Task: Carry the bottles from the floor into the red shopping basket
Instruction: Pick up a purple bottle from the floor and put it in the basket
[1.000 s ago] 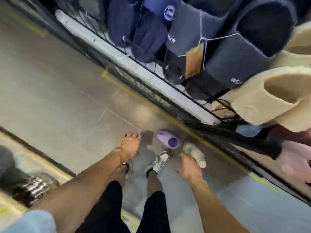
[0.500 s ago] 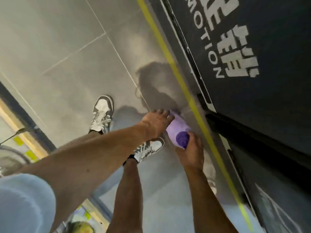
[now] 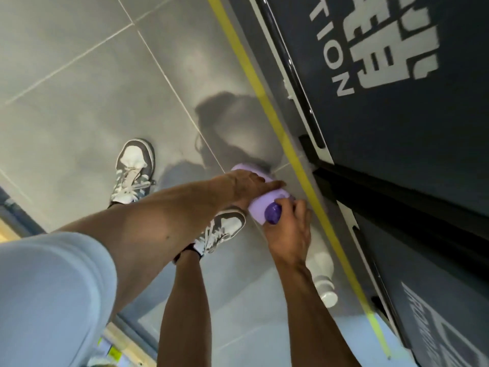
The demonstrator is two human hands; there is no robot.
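Purple bottle lies on its side on the floor, just beside the yellow line. Of the two hands, the left hand lies across its body with fingers fairly straight, and the right hand curls round the dark cap end. To lift it cleanly, the left fingers should probably wrap under the body before it is raised. A white bottle lies beyond the right forearm, untouched. No red shopping basket is in view.
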